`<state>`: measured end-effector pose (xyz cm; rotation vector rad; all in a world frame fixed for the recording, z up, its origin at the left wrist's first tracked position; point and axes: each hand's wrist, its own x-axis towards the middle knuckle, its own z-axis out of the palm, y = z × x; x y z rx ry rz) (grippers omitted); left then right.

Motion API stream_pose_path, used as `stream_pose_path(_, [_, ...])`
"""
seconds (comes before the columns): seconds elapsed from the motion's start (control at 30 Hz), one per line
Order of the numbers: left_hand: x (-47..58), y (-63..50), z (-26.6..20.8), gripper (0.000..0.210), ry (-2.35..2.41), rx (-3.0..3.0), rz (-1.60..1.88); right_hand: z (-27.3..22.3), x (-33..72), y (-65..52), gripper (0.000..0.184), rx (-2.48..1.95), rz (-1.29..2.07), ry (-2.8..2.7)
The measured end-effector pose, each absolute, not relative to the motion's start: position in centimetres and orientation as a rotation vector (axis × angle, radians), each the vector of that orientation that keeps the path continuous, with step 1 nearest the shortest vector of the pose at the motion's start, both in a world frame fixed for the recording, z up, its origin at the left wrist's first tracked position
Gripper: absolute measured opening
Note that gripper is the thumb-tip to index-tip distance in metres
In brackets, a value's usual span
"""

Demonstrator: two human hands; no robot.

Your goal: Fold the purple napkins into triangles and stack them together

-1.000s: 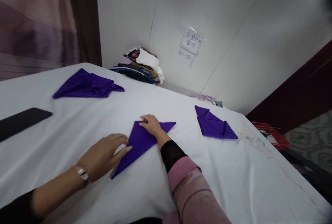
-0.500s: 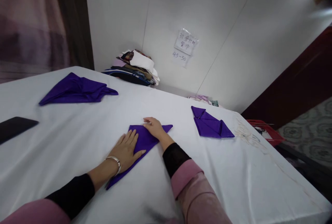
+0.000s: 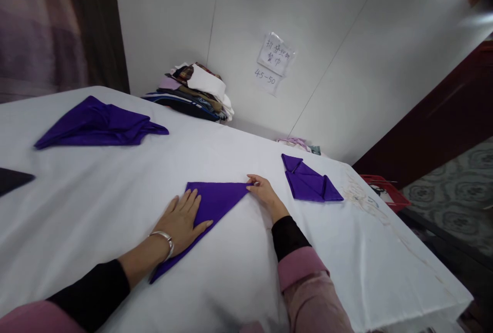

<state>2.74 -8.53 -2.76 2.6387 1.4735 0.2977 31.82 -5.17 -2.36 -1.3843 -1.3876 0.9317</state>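
In front of me a purple cloth napkin [image 3: 219,200], folded into a triangle, lies on the white tablecloth [image 3: 239,276]. My left hand [image 3: 181,226], with a silver bangle at the wrist, rests flat on its left part, fingers outstretched. Thumb and fingers of my right hand [image 3: 261,189] pinch its right-hand corner. To the right of that hand sits another purple napkin [image 3: 310,181], folded with two turned-in corners. A looser heap of purple cloth [image 3: 100,122] lies at the far left.
At the left edge is a flat black object [image 3: 13,181]. Along the wall stands a stack of folded clothes [image 3: 192,94], with more cloth [image 3: 296,143] farther right. Handwritten paper signs [image 3: 274,55] hang above. A red basket [image 3: 387,193] is beyond the table's right edge.
My right hand has moved right, from the napkin's top edge to its right corner, and now pinches it. The left hand stays flat on the cloth. The view has shifted slightly.
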Motion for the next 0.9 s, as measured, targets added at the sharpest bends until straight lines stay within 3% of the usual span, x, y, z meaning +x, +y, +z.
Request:
stream_pose_path(0.43, [2.7, -8.6, -2.5, 0.085, 1.467, 2.624, 0.238, -1.9, 33.4, -6.0, 0.04, -1.387, 1.06, -1.396])
stream_pose_path(0.9, [2.7, -8.5, -2.6, 0.086, 1.473, 2.627, 0.242, -2.2, 34.2, -6.1, 0.037, -1.474, 0.896, -1.534])
